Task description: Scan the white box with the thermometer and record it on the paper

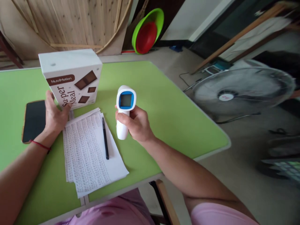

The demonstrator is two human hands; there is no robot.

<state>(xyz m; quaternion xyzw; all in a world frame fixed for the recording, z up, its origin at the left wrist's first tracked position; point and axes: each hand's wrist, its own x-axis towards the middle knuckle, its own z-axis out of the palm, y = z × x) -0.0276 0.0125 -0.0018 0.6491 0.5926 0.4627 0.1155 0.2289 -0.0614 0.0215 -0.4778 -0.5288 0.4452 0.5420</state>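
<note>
My right hand [140, 123] is wrapped round the handle of a white infrared thermometer [122, 127], held upright above the green table with its blue-framed screen turned towards me. The screen looks dark. My left hand [56, 114] grips the lower left edge of a white NutriMotion box [71, 73], thumb on its printed front and fingers partly hidden along its side. Below the box lies a small stack of handwritten paper sheets [87, 156]. A black pen [105, 139] rests on the right part of the top sheet.
A smartphone [35, 120] lies on the green table [178, 125], left of my left hand. Beyond the table's right edge stands a large fan [225, 97]. Green and red basins [147, 34] lean at the back near a round wooden board [77, 22]. A chair [166, 200] is near my lap.
</note>
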